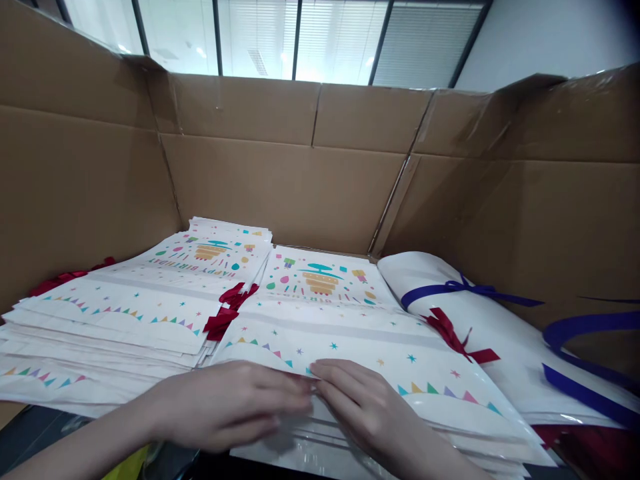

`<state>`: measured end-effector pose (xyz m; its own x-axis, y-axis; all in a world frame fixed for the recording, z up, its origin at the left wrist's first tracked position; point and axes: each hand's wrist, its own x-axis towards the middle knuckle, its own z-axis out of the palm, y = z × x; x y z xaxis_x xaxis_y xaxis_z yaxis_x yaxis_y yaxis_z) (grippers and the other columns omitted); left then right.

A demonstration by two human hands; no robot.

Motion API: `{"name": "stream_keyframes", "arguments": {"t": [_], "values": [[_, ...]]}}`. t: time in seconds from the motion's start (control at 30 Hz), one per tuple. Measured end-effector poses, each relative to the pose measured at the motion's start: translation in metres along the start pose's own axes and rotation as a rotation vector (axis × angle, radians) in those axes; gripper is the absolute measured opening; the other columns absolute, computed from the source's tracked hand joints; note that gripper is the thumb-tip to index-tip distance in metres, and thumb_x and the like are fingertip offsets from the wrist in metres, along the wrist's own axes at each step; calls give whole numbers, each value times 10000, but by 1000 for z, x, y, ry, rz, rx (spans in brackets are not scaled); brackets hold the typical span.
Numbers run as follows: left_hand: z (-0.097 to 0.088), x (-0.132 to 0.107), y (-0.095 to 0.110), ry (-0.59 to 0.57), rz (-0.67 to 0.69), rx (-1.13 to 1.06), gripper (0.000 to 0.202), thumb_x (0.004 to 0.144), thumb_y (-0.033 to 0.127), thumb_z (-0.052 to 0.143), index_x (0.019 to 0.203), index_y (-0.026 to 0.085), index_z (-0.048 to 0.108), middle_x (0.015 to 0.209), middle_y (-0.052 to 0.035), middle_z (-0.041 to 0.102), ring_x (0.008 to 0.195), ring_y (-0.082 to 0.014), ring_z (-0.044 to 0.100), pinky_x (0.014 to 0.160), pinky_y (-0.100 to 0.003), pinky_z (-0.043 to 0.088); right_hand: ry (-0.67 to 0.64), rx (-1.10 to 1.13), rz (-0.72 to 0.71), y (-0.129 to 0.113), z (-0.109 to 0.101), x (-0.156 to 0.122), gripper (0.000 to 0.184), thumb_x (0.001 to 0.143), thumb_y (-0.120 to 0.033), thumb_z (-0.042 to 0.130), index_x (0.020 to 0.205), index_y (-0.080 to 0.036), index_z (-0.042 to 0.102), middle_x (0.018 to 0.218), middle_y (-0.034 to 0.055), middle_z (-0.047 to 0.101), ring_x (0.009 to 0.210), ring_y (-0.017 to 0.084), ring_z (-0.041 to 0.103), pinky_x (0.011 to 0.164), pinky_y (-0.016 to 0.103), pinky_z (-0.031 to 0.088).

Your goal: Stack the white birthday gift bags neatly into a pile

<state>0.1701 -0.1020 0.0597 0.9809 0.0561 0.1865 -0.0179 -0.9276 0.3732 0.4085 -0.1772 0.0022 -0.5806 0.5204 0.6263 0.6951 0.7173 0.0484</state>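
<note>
A stack of white bags (340, 327), printed with a cake, stars and coloured bunting, lies in front of me. My left hand (235, 403) reaches across its near edge, fingers slightly blurred and closed at the top bag's edge. At the same edge my right hand (365, 407) has its fingers bent over the top bag, fingertips almost meeting the left ones. Both thumbs are hidden. Red ribbon bows (231, 312) stick out between this stack and a second stack of the same bags (150, 293) on the left.
Tall cardboard walls (285, 193) enclose the stacks at the back and sides. At the right, a white bundle (440, 287) is tied with blue ribbon (465, 288). Another red bow (460, 340) lies beside it. Windows (255, 40) are beyond the box.
</note>
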Motion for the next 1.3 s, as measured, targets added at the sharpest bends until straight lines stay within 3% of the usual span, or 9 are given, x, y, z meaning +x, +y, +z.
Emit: {"name": "stream_keyframes", "arguments": {"t": [0.1,0.2,0.3,0.4,0.53,0.73,0.87,1.13,1.3], "values": [[-16,-45,-13,158,-4,-202,314,973,110,428,1186,256,606,1084,18,705,1039,-131,644,976,-248,493,-51,21,42,0,-4,0,295,944,-42,368,948,-93,658,950,117,712,879,212,677,780,318,588],[-14,-107,-57,364,-291,230,331,940,187,539,1251,289,588,1255,-7,627,1147,-182,593,976,-285,488,-51,5,47,-1,-5,2,282,935,-35,382,927,-96,657,939,122,713,857,210,677,757,313,584],[3,-162,-107,304,-393,564,474,884,358,629,1345,319,528,1323,-6,584,1198,-237,564,977,-307,487,-25,-6,48,-2,-3,7,274,933,-42,394,896,-112,656,894,100,714,841,205,677,741,317,577],[19,-191,-132,285,-415,701,491,899,423,605,1368,316,504,1325,-9,583,1157,-232,593,946,-305,497,-18,-4,72,-2,0,10,265,918,-32,413,893,-132,656,867,70,711,825,197,672,745,324,564],[24,-195,-129,249,-368,762,496,930,454,551,1397,312,464,1354,-8,557,1152,-226,597,932,-308,497,-27,12,103,-3,1,12,205,926,-91,451,919,-149,647,887,59,709,823,196,658,738,327,548],[28,-192,-127,439,-269,694,257,947,200,477,1129,267,646,1129,-2,695,978,-167,672,888,-265,496,-155,147,193,-7,-14,24,131,919,-200,515,838,-195,617,1014,44,684,924,189,631,782,316,527],[21,-187,-128,574,-395,417,121,887,213,553,829,219,659,844,-12,714,786,-162,679,735,-222,510,-243,253,241,-5,-22,40,98,875,-185,579,778,-189,586,1052,48,656,917,171,611,768,310,508],[-18,-169,-119,646,-837,-234,326,750,409,681,574,179,530,736,-26,629,714,-177,613,618,-214,458,-190,478,270,12,-16,75,128,888,-200,581,780,-181,647,1000,57,654,905,145,615,771,275,488],[-26,-169,-122,625,-861,-376,363,737,437,694,579,169,505,752,-23,606,642,-145,567,549,-200,435,-156,553,262,23,1,92,165,890,-216,585,754,-174,667,946,57,661,858,143,615,768,289,480]]}}
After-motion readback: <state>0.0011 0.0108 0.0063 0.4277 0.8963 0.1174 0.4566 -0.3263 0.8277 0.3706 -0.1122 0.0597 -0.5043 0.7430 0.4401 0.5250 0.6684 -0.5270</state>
